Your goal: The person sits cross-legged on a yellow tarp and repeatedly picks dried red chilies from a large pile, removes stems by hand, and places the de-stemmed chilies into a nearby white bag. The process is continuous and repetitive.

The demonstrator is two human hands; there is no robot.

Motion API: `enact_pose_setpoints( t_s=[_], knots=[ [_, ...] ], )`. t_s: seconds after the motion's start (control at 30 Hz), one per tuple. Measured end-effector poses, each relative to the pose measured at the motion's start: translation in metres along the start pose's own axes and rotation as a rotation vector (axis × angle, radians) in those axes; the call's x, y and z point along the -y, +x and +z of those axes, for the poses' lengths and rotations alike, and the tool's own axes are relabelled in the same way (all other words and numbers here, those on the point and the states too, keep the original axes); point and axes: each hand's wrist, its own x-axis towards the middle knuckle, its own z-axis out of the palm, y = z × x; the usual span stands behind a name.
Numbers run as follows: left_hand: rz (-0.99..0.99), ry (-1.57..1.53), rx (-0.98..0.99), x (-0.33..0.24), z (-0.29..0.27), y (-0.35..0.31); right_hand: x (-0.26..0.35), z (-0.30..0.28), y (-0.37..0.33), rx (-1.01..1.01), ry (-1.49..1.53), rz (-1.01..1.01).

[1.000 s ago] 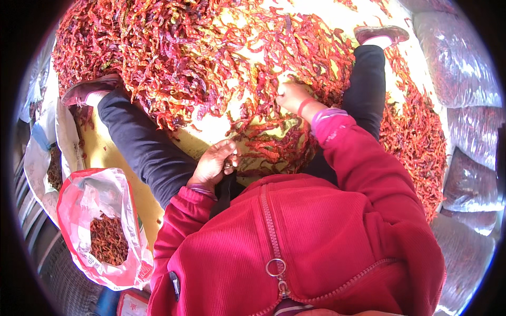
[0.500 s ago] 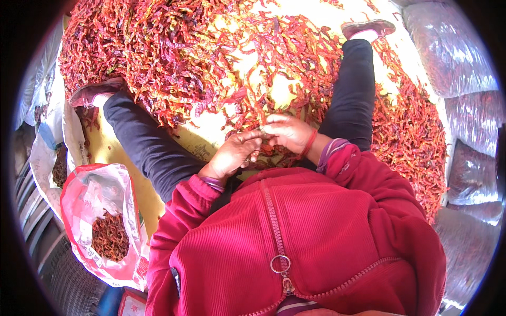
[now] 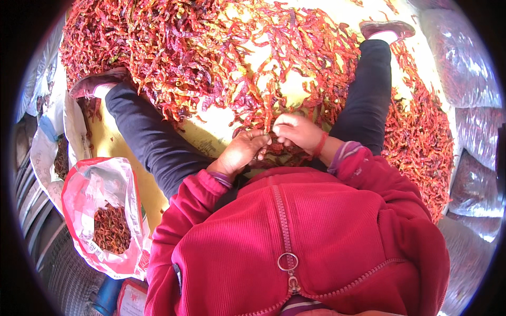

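My left hand [image 3: 240,152] is closed in a pinch, with thumb and fingertips together. A long dried red chili [image 3: 268,108] runs up from these fingertips and seems to be held there; its lower end is partly hidden. My right hand [image 3: 299,134], with a red cord at the wrist, curls its fingers right beside the left fingertips. Whatever lies inside the right fingers cannot be made out. Both hands are between my spread legs, over the near edge of a wide spread of dried red chilies [image 3: 174,58].
A white and red sack [image 3: 136,210] stands open on the left, with small darker chilies [image 3: 112,229] inside. Behind it is another white sack [image 3: 46,160]. Filled clear plastic bags [image 3: 464,63] line the right side. Yellow sheeting [image 3: 211,124] shows under the chilies.
The view has shifted slightly, so the scene sits a little farther right. My right fingers have moved slightly away from the left fingertips and are more curled.
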Motion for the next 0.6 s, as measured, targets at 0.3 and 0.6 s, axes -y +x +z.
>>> enact_pose_setpoints(
  t_s=[0.3, 0.6],
  knots=[
    [0.084, 0.369, 0.068, 0.0, -0.004, -0.002, 0.032, 0.004, -0.004, 0.157, -1.138, -0.313],
    [0.316, 0.549, -0.016, -0.002, -0.003, -0.015, 0.035, 0.001, -0.006, 0.217, -0.93, -0.423]
  ],
)
